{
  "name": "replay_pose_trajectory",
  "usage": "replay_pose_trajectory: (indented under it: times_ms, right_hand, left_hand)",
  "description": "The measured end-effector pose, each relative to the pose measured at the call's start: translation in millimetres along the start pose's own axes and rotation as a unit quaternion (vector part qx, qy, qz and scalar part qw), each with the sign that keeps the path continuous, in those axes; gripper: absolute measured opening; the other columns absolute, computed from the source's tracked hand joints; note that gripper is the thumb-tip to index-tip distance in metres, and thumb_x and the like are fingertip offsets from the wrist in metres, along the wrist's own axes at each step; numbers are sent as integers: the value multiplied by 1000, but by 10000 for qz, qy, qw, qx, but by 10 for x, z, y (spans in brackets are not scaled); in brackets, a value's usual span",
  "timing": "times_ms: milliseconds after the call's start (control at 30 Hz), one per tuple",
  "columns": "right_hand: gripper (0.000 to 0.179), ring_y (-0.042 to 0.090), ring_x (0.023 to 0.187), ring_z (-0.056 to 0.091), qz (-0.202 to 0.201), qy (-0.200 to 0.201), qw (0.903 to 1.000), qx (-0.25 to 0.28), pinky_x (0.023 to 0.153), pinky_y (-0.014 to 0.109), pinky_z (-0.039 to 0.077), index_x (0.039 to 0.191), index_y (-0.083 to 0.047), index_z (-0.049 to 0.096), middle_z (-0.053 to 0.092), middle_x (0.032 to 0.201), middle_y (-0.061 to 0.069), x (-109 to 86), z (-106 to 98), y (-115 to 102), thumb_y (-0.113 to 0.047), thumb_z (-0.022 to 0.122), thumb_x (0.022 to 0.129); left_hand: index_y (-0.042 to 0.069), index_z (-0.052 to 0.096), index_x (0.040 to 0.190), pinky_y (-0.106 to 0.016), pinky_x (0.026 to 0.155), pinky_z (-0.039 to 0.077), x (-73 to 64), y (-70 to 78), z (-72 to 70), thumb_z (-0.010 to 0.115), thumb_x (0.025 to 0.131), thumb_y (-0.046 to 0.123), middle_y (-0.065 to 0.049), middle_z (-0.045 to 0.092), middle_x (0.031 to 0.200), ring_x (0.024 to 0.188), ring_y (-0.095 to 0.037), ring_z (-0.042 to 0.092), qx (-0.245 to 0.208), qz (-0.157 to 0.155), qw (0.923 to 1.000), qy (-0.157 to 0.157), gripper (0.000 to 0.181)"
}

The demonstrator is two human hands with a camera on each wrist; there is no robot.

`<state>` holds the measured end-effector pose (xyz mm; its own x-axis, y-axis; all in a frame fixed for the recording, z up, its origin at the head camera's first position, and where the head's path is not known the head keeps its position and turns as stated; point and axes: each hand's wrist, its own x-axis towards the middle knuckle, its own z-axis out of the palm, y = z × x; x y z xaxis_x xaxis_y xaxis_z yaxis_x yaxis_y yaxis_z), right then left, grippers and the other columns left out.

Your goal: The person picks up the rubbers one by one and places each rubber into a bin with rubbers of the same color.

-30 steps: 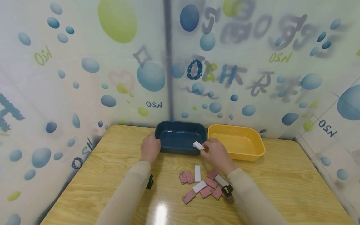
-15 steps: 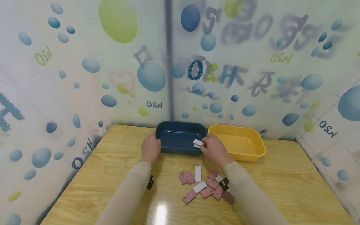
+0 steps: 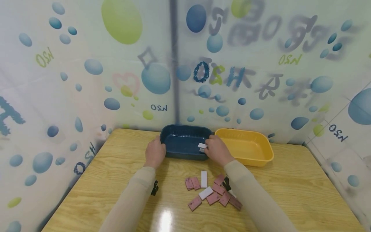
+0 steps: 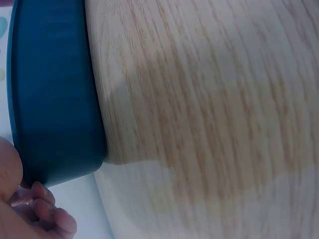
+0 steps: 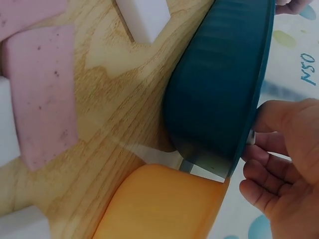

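- Head: the left hand (image 3: pixel 155 153) grips the left end of the blue tray (image 3: pixel 183 155); the right hand (image 3: pixel 219 150) pinches a white block (image 3: pixel 202 145) over its right end; the yellow tray (image 3: pixel 252 160) sits just beside; pink blocks (image 3: pixel 213 198) lie in front on the table (image 3: pixel 295 180)
- Left wrist: curled fingers hold the blue tray's corner
- Right wrist: fingers and rim mostly hide the white block

My held block (image 3: pixel 202 145) is white
Twelve o'clock: navy tray (image 3: pixel 181 155); one o'clock: yellow tray (image 3: pixel 246 145); nearer me, white blocks (image 3: pixel 204 179) and dark-speckled pink blocks (image 5: pixel 42 97).
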<state>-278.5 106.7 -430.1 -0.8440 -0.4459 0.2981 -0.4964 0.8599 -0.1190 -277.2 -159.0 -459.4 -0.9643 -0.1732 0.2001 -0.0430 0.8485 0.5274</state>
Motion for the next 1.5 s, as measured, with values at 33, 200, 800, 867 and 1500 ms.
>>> replay_pose_trajectory:
  times_ms: [33,200,800,867,1500]
  right_hand:
    - [8,24,70,49,-49,9,10000,-72,70,38,48,82,0,72,55,76,9,12,6,0,-5,73,89]
    - [7,27,73,54,-138,-64,9992,-366,74,41,51,83,2,72,58,77,11,59,30,-2,-3,74,87]
    - [7,28,75,60,-174,235,9945,-1005,79,39,54,87,4,76,64,77,14,96,145,-2,-2,77,89]
    - [7,28,76,60,-73,229,9952,-952,78,38,55,89,5,75,64,79,15,91,148,6,-1,76,90]
    - [6,28,82,60,400,650,9966,307,81,42,58,92,3,74,64,88,14,-101,-18,72,-3,75,90]
  left_hand:
    - [-10,56,134,-52,77,57,0,0,0,53,98,7,-28,70,109,94,-41,68,-2,-9,10000,0,40]
    - [-10,54,137,-52,78,58,-5,6,-3,53,98,7,-29,69,112,95,-40,69,-15,-11,10000,-39,42]
    - [-10,54,138,-51,78,58,-11,31,-16,54,99,7,-28,69,109,93,-39,68,13,-81,10000,-43,42]
    - [-10,54,138,-50,76,58,-10,31,-16,53,99,7,-27,70,108,89,-37,67,4,-62,10000,-36,42]
    - [-9,62,116,-48,60,54,-11,-10,10,55,95,4,-21,66,82,70,-33,63,78,231,9994,255,25]
